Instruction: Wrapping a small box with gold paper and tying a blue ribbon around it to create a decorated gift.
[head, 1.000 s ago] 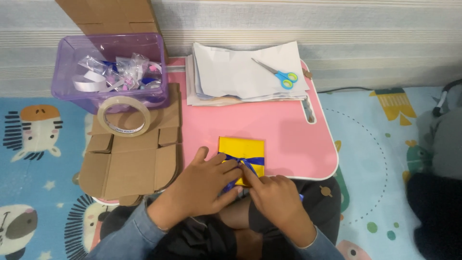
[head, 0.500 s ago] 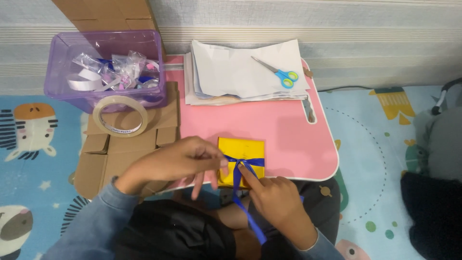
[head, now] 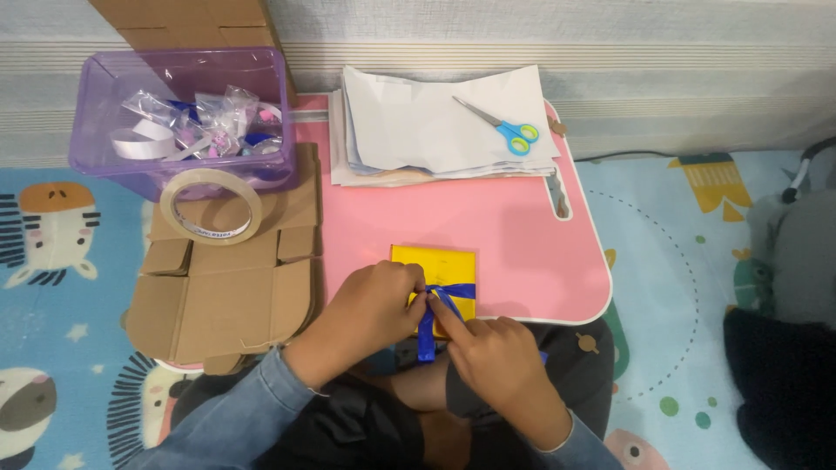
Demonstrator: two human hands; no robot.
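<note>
On the pink bench [head: 522, 244] the yellow box [head: 435, 265] hasn't budged from the near edge, but the left hand [head: 370, 305], which was out left with fingers spread half a second ago, is back pinching the blue ribbon [head: 428, 324] at the crossing; looks like the knot's getting cinched; right hand [head: 488, 352] pins the ribbon with a fingertip, so both hands sit on the box's near side, loose tail hanging off between them.

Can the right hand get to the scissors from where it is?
Probably yes, once free: bare pink table separates the right hand from the scissors, which lie uncovered atop the paper stack. It currently presses the blue ribbon.
</note>
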